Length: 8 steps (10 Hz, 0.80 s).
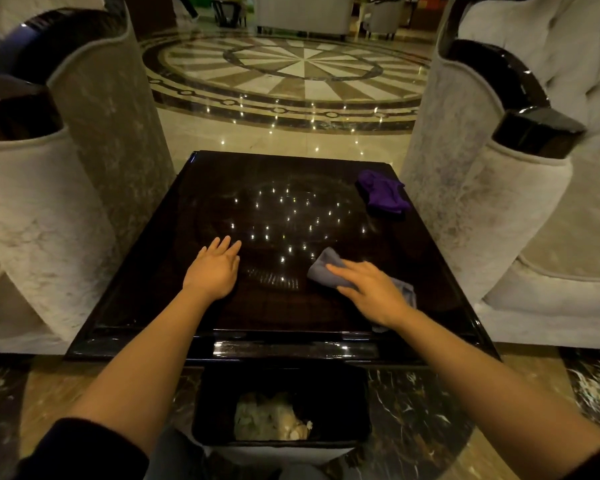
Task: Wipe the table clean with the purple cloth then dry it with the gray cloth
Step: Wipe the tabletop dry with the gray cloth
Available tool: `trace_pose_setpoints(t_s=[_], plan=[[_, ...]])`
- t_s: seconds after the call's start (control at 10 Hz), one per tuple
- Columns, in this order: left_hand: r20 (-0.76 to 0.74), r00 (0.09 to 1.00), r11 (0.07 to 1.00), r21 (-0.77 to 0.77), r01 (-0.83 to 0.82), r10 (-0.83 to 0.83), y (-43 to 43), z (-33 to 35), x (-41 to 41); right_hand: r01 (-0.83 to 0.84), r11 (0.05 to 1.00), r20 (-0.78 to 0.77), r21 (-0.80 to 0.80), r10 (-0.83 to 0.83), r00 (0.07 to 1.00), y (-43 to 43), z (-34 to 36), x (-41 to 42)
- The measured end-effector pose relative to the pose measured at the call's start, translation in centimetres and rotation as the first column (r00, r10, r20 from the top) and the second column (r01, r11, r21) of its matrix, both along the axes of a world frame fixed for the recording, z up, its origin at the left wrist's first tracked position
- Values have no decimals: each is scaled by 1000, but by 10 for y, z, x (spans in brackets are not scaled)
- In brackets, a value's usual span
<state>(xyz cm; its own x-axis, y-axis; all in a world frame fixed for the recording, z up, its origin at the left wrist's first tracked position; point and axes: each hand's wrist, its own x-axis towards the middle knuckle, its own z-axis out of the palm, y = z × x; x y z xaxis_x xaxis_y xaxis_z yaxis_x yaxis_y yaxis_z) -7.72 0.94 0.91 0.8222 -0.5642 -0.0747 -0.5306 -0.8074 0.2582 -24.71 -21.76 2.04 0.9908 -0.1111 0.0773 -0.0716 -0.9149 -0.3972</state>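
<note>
A dark glossy square table (174, 237) stands in front of me and mirrors small ceiling lights. The purple cloth (383, 192) lies crumpled at its far right corner, away from both hands. The gray cloth (324, 266) lies on the near right part of the table. My right hand (373, 292) presses flat on top of it, fingers spread, with cloth showing on both sides of the hand. My left hand (215, 268) rests palm down on the bare tabletop near the middle, holding nothing.
Pale upholstered armchairs with dark glossy arm tops flank the table, one on the left (59, 188) and one on the right (510, 202). A black bin (281, 407) with crumpled paper inside sits below the table's near edge. A polished patterned marble floor (291, 71) lies beyond.
</note>
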Motion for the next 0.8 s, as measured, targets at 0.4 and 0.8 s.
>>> trace_pose_setpoints(t_s=[0.4, 0.8], plan=[[11, 1000, 1000, -8, -3, 3, 0, -3, 1, -257, 964, 51, -74, 261, 964, 100, -7, -15], [20, 1000, 1000, -2, 2, -2, 1, -4, 0, -462, 886, 72, -35, 463, 883, 144, -6, -5]])
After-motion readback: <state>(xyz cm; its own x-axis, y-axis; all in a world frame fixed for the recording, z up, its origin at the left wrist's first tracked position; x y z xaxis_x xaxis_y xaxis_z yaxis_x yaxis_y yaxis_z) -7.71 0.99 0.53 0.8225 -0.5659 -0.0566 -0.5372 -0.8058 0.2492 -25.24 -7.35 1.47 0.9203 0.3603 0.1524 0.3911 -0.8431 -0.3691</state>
